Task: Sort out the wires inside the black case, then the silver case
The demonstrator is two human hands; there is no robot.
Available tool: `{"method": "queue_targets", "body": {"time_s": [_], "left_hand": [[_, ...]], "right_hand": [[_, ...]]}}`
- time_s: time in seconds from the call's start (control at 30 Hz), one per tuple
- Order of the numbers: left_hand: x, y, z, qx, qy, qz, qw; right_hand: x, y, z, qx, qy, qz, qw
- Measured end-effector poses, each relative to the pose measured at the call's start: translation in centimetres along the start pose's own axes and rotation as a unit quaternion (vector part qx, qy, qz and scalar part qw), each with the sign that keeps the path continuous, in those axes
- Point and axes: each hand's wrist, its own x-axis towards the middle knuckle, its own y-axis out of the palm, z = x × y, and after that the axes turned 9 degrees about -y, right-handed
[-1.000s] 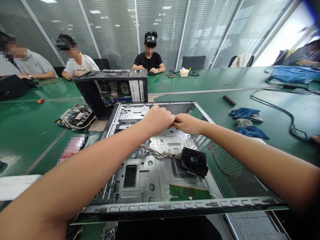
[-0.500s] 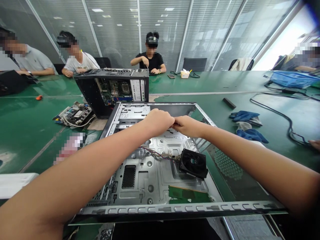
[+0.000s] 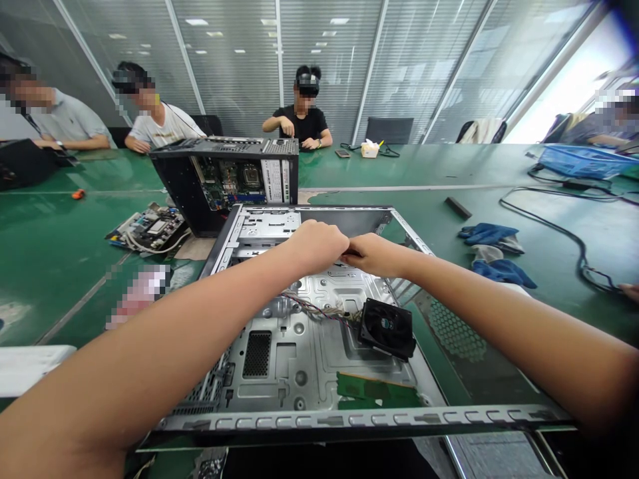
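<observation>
An open computer case (image 3: pixel 279 420) lies flat before me, its bare metal inside facing up. Over its far half, my left hand (image 3: pixel 319 243) is closed with knuckles up, its fingertips hidden. My right hand (image 3: pixel 372 254) meets it fingertip to fingertip, thumb and fingers pinched together. Whatever lies between the fingers is hidden. Nearer to me, a black cooling fan (image 3: pixel 387 326) rests tilted in the case, with a bundle of thin cables (image 3: pixel 319 307) running left from it. Two green memory sticks (image 3: pixel 374 390) lie by the near rim, one overlapping the other.
Behind the case stands a black computer tower (image 3: pixel 182 193), with a motherboard (image 3: pixel 152 226) to its left. Blue-grey gloves (image 3: pixel 492 236), a dark bar (image 3: pixel 458 207), a black cable (image 3: pixel 559 226) and a blue basket (image 3: pixel 584 161) lie to the right. Several people sit around the table.
My right hand's fingers have shifted slightly where they meet the left hand. The fan, cables and memory sticks stay in place.
</observation>
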Motion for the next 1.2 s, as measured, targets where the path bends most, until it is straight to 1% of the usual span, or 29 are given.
{"method": "queue_targets", "body": {"time_s": [0.17,0.37,0.67,0.93,1.2], "left_hand": [[0.05,0.17,0.07,-0.005,-0.005,-0.006,1.000],[-0.04,-0.07,0.05,-0.011,-0.013,-0.002,1.000],[0.09,0.15,0.02,-0.014,-0.012,0.010,1.000],[0.15,0.39,0.01,-0.014,-0.009,0.025,1.000],[0.01,0.28,-0.08,-0.030,-0.014,0.026,0.999]], "right_hand": [[0.03,0.04,-0.04,0.007,-0.001,-0.007,1.000],[0.04,0.07,-0.22,0.017,-0.006,-0.002,1.000],[0.10,0.02,-0.14,-0.005,-0.010,0.003,1.000],[0.10,-0.02,-0.12,-0.014,-0.004,0.026,1.000],[0.08,-0.27,0.16,-0.013,-0.004,0.036,0.999]]}}
